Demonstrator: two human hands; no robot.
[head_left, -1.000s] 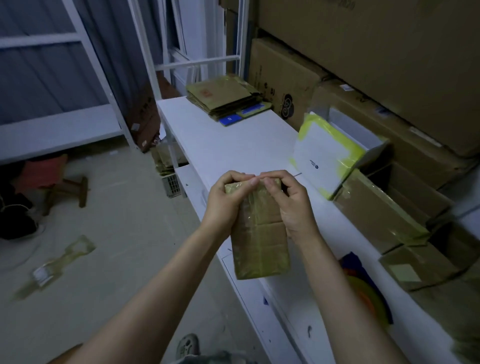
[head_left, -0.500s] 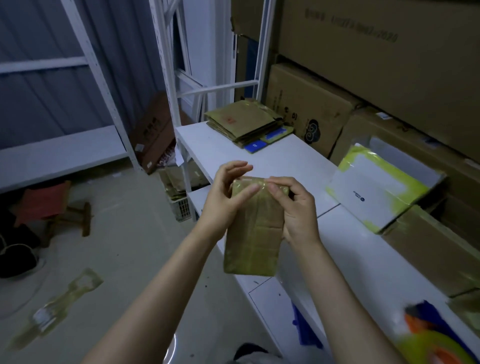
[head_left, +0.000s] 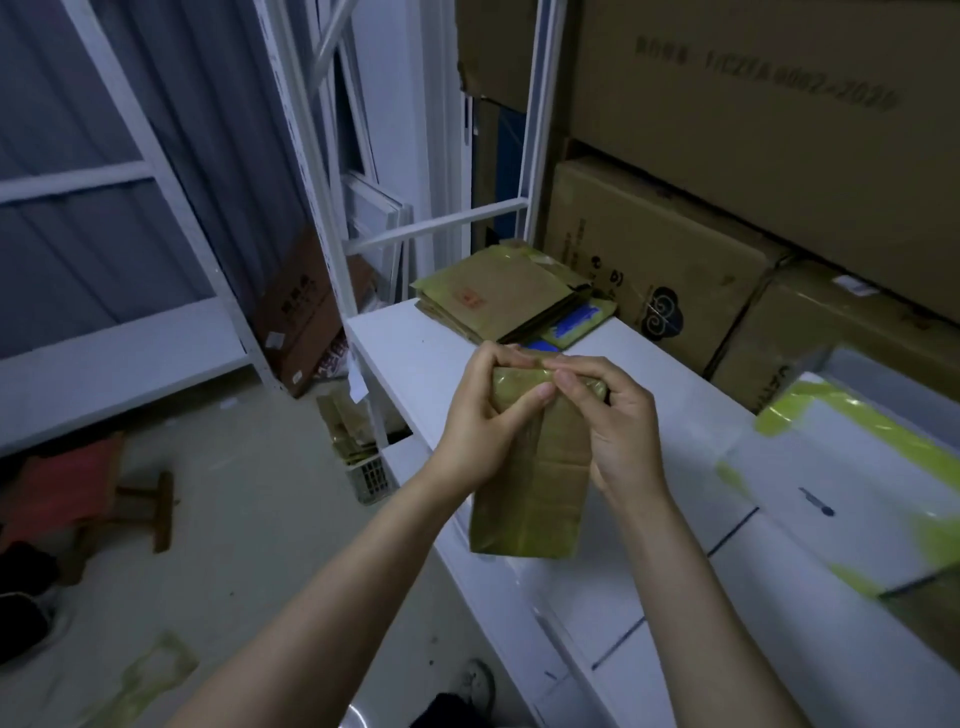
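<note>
A small flat cardboard parcel (head_left: 535, 499) wrapped in yellowish clear tape hangs upright in front of me, above the front edge of the white shelf (head_left: 441, 353). My left hand (head_left: 483, 421) grips its upper left side, thumb pressed across the front near the top. My right hand (head_left: 613, 426) holds the upper right side, its fingertips pinching at the parcel's top edge. The parcel's top edge is partly hidden by my fingers.
A stack of flattened cardboard boxes (head_left: 493, 301) lies at the shelf's far end. Large cartons (head_left: 665, 270) line the wall on the right. A white box with yellow tape (head_left: 852, 478) lies on the shelf to my right. A red stool (head_left: 67, 493) and tape scraps lie on the floor at left.
Both hands with the parcel rose a little and stay at its top edge; my left fingers curled back down onto it. My view swung left along the shelf toward the flattened boxes.
</note>
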